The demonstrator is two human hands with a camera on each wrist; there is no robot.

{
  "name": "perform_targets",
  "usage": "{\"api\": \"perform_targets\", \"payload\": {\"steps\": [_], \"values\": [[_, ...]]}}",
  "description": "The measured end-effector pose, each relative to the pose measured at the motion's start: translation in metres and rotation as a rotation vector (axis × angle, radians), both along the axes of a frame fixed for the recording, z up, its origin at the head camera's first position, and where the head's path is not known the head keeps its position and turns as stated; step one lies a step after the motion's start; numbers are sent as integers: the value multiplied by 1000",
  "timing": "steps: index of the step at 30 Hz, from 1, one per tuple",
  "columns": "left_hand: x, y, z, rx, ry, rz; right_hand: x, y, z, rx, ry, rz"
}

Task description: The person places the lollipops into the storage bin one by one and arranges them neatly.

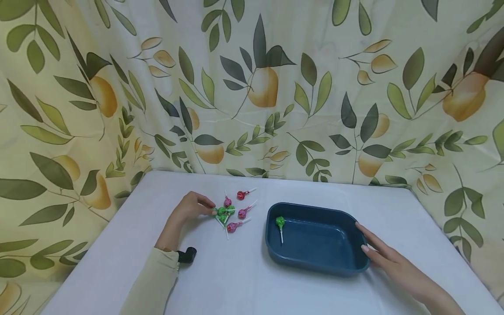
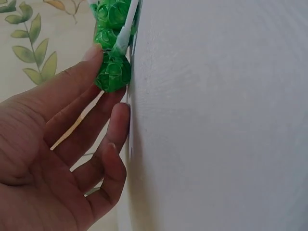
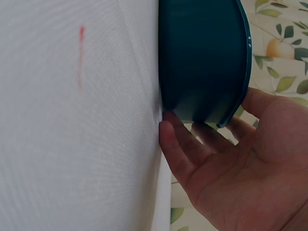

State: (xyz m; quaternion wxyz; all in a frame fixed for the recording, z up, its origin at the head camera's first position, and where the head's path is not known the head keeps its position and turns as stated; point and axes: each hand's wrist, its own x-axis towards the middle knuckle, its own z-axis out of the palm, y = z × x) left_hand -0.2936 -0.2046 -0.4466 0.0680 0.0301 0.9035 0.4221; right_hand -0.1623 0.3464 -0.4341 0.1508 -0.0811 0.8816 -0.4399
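Grasped by left hand [image 1: 192, 204], between thumb and fingers: green lollipop [image 2: 113, 76], at left edge of green cluster [image 1: 222, 211]. Cluster bordered by three pink lollipops [image 1: 242, 214] and, farther off, one red lollipop [image 1: 240, 195], all laid on white cloth [image 1: 220, 280]. Blue tray [image 1: 319, 245], set right of cluster, held at right end by right hand [image 1: 387, 257]. Lone lollipop [image 1: 280, 221], green-wrapped, contained near tray's left wall. Black device [image 1: 187, 255] worn at left wrist.
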Motion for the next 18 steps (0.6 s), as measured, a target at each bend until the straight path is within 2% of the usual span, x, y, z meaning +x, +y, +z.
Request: {"api": "perform_targets", "payload": {"steps": [10, 18], "values": [[2, -6, 1, -7, -54, -70, 0, 0, -1, -8, -13, -18], [1, -3, -2, 10, -45, -54, 1, 1, -1, -25, -3, -25]]}}
